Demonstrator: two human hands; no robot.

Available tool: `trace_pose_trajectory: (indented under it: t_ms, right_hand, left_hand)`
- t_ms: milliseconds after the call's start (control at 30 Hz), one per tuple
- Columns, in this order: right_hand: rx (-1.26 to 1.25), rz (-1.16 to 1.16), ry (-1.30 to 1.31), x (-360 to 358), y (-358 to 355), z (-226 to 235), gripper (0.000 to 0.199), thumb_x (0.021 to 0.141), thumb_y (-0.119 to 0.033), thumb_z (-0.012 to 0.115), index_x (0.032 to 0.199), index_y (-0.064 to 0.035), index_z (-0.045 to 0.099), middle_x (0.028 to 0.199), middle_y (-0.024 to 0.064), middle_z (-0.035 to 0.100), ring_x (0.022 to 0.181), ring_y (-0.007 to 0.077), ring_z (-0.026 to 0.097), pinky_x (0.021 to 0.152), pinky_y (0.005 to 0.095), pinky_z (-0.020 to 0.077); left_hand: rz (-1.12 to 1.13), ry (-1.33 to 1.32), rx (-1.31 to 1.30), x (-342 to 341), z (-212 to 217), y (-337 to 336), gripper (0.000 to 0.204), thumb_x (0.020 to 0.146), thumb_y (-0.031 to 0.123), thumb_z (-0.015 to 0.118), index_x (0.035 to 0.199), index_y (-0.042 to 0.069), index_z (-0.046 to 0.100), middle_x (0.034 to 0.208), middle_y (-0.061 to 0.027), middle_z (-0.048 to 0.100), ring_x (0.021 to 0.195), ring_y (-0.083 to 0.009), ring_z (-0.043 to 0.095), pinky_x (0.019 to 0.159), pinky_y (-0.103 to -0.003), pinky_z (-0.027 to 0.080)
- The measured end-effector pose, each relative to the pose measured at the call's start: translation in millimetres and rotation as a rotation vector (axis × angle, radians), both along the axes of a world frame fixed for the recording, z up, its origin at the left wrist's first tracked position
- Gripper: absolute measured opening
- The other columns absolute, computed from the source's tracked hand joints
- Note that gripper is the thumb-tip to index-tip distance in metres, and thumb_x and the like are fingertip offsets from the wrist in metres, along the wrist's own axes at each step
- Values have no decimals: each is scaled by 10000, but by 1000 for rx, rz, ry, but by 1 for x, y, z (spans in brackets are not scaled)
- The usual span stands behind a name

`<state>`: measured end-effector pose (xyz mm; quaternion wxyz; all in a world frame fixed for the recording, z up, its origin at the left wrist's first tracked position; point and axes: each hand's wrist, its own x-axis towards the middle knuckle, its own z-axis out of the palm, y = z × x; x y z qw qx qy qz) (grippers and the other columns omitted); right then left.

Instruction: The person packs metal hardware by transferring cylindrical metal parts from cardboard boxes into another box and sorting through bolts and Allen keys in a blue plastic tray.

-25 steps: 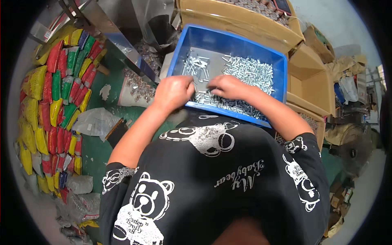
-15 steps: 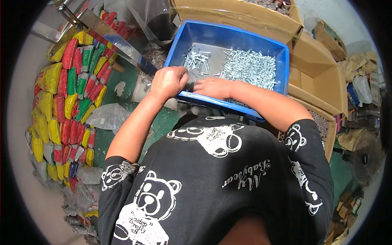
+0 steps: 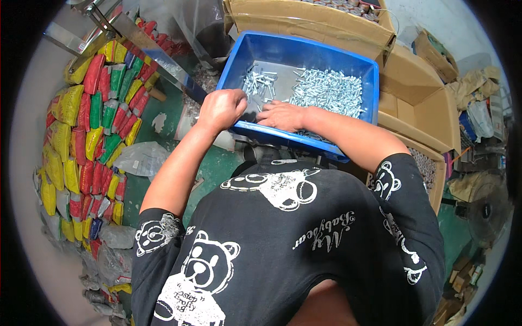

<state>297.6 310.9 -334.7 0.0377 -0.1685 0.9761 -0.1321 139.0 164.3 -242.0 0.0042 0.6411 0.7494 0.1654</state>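
Observation:
Silvery screws lie in a blue plastic tub (image 3: pixel 304 41): a large heap of screws (image 3: pixel 329 89) on the right and a smaller pile of screws (image 3: pixel 260 82) on the left. My left hand (image 3: pixel 222 108) is curled at the tub's near left corner; what its fingers hold, if anything, is hidden. Just right of it, my right hand (image 3: pixel 283 116) reaches over the near rim with fingers stretched toward the tub floor, beside the large heap. Its fingertips are partly hidden in shadow, and nothing shows in its grasp.
Open cardboard boxes (image 3: pixel 416 103) stand right of and behind the tub. A metal frame (image 3: pixel 157 57) slants down toward the tub's left side. Stacked red, yellow and green bags (image 3: pixel 87 146) line the left wall. A clear plastic bag (image 3: pixel 142 158) lies on the green floor.
My right hand's fingers have spread a little and its thumb side has lifted. My left hand stays curled at the corner. The view has shifted slightly.

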Motion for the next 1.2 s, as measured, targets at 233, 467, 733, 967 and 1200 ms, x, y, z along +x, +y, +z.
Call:
trace_pose_trajectory:
  t_ms: [233, 467, 733, 967, 1200]
  right_hand:
    - [87, 98, -46, 1, 6, -10, 293, 849, -271, 548, 1110, -144, 593, 1017, 65, 604, 1041, 274, 558, 917, 467, 390]
    - [-75, -9, -35, 43, 22, 7, 210, 855, -318, 576, 977, -160, 639, 953, 57, 614, 1019, 268, 555, 921, 444, 393]
    - [199, -126, -67, 97, 63, 44, 218, 750, -264, 674, 936, -160, 625, 888, 52, 570, 1005, 262, 543, 933, 423, 404]
    - [246, -710, -131, 141, 102, 67, 147, 794, -93, 640, 940, -94, 662, 923, 104, 633, 938, 314, 609, 815, 433, 493]
    - [-250, -1330, 124, 135, 99, 99, 136, 973, -121, 558, 1039, -51, 654, 708, 35, 590, 513, 84, 518, 465, 267, 436]
  left_hand:
    - [-22, -35, -14, -4, -3, -2, 225, 848, 245, 563, 896, 85, 712, 815, -174, 674, 785, -375, 655, 711, -469, 518]
    - [-47, -87, 66, -5, -3, -4, 199, 843, 224, 559, 805, 65, 672, 779, -172, 663, 753, -375, 649, 694, -487, 515]
    - [-134, -154, 124, -11, -6, -2, 205, 836, 202, 560, 719, 43, 612, 735, -175, 652, 712, -379, 645, 660, -501, 516]
    - [-156, -197, 99, -14, -6, -5, 188, 856, 205, 580, 768, 48, 635, 735, -183, 650, 688, -387, 640, 630, -492, 506]
    - [-224, -193, 168, -16, -6, -4, 191, 844, 159, 584, 712, 22, 599, 674, -201, 629, 626, -380, 641, 582, -481, 516]
